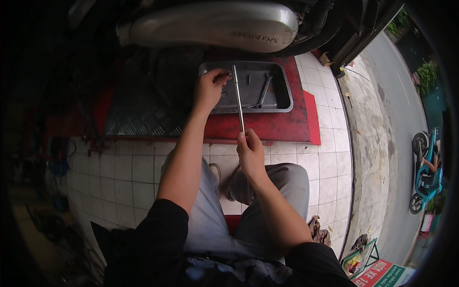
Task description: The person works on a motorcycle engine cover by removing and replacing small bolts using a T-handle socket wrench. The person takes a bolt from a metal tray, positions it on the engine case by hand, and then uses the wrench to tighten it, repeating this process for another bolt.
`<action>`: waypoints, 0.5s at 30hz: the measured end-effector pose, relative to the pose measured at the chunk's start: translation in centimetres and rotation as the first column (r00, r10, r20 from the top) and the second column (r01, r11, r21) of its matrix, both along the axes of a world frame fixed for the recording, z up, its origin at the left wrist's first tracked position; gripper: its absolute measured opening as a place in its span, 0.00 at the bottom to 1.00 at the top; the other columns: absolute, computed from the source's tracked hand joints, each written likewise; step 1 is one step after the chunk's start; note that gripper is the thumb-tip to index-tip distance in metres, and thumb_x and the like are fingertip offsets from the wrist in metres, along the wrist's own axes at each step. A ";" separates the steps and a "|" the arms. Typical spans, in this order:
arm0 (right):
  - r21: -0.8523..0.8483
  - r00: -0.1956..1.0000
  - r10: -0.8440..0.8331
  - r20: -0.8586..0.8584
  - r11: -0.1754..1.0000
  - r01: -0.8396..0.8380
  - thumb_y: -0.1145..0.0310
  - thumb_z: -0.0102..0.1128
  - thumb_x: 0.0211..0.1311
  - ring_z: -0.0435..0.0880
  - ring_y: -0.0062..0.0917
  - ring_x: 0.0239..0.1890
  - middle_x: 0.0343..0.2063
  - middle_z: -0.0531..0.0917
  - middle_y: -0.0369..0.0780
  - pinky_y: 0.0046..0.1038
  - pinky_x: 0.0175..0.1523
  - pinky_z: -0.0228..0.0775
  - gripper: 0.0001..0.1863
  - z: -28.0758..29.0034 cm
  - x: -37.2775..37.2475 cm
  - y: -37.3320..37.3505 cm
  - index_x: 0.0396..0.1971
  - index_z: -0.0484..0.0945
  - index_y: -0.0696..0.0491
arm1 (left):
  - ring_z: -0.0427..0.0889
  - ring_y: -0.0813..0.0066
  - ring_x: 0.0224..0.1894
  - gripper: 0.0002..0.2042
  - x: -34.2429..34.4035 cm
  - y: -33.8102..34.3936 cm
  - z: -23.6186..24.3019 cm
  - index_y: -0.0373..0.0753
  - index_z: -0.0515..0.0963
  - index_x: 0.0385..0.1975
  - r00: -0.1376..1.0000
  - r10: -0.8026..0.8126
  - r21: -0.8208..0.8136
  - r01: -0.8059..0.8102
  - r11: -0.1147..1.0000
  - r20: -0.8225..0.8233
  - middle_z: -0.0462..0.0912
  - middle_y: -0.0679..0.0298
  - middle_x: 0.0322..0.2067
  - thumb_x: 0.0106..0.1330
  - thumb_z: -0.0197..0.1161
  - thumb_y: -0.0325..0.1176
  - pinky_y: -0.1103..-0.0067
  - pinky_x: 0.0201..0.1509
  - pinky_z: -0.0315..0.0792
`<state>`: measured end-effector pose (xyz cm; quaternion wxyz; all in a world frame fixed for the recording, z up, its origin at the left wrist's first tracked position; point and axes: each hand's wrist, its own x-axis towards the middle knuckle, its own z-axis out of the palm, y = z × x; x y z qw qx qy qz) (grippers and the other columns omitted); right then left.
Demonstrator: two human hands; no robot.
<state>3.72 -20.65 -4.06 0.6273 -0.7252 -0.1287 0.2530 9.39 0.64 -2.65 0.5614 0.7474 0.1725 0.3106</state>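
Rod [239,100] partly hidden in right hand [251,152]

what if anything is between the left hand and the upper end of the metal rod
Nothing visible. The left hand has its fingers right beside the upper end of the metal rod, though contact is unclear; the tray shows behind them, not between.

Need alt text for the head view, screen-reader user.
A person's right hand grips a slim metal rod, its far end over a grey tray containing a wrench. The left hand is near that end. The tray sits on a red platform.
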 end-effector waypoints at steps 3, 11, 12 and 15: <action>-0.075 1.000 0.010 0.006 0.997 -0.009 0.61 0.49 0.74 0.72 0.23 0.22 0.19 0.74 0.40 0.30 0.30 0.64 0.15 -1.7 0.1 0.1 0.37 0.74 0.60 | 0.83 0.81 0.32 0.06 0.2 0.9 -1.1 0.32 0.82 0.41 0.999 -0.029 -0.047 0.031 0.998 0.037 0.87 0.64 0.32 0.67 0.61 0.23 0.82 0.39 0.76; -0.046 0.998 0.015 -0.056 0.999 -0.017 0.61 0.49 0.75 0.70 0.19 0.21 0.18 0.73 0.37 0.27 0.29 0.62 0.16 -1.6 0.1 0.1 0.37 0.74 0.60 | 0.85 0.77 0.39 0.12 0.2 0.2 -0.4 0.34 0.74 0.50 0.991 -0.083 -0.472 0.121 0.873 0.101 0.86 0.62 0.38 0.70 0.61 0.28 0.81 0.41 0.78; -0.016 0.998 0.004 -0.065 1.000 -0.005 0.61 0.49 0.75 0.70 0.19 0.22 0.19 0.73 0.37 0.27 0.29 0.62 0.15 -1.4 0.0 0.2 0.37 0.74 0.60 | 0.85 0.76 0.39 0.13 0.0 0.2 -0.1 0.34 0.74 0.51 0.993 -0.076 -0.525 0.111 0.844 0.088 0.85 0.62 0.39 0.70 0.62 0.28 0.81 0.41 0.78; 0.058 0.997 -0.017 -0.081 0.998 0.022 0.61 0.49 0.75 0.69 0.18 0.22 0.20 0.73 0.35 0.26 0.29 0.62 0.15 -0.4 -0.3 0.2 0.37 0.73 0.59 | 0.85 0.75 0.43 0.12 -0.5 0.8 0.4 0.35 0.75 0.49 0.988 -0.108 -0.594 0.153 0.790 0.112 0.85 0.61 0.41 0.69 0.63 0.29 0.81 0.46 0.78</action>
